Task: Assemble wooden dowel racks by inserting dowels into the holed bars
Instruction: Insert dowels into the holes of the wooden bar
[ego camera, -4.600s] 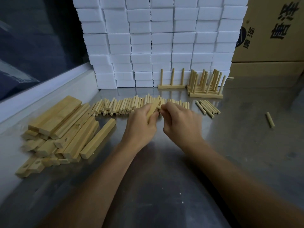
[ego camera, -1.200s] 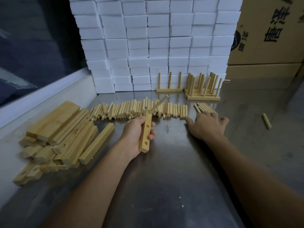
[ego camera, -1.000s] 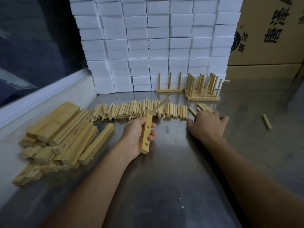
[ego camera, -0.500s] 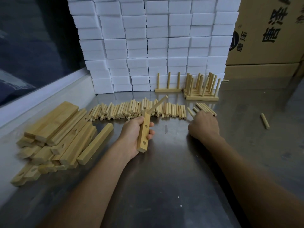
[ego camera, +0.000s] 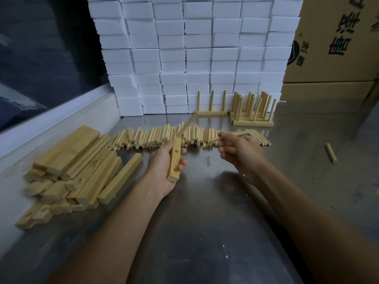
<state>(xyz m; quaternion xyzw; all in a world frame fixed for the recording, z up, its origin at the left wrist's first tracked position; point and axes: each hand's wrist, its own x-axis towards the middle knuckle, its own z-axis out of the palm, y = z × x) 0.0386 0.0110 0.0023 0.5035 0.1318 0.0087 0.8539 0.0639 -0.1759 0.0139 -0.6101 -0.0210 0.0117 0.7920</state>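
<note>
Your left hand (ego camera: 164,167) grips a holed bar (ego camera: 174,158) above the counter (ego camera: 205,222), fingers curled round it; one dowel (ego camera: 187,125) stands tilted in its far hole, two holes open. Your right hand (ego camera: 242,152) pinches a loose dowel (ego camera: 231,135) between thumb and fingertips, just right of the bar. Behind lie a row of dowels (ego camera: 153,136), a pile of bars (ego camera: 78,165) at left, finished racks (ego camera: 252,111) against white blocks (ego camera: 194,48). The cardboard box (ego camera: 338,37) bears black Chinese characters, which I can't read.

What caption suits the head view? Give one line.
Left hand grips a holed bar with one dowel inserted; right hand brings another dowel.
</note>
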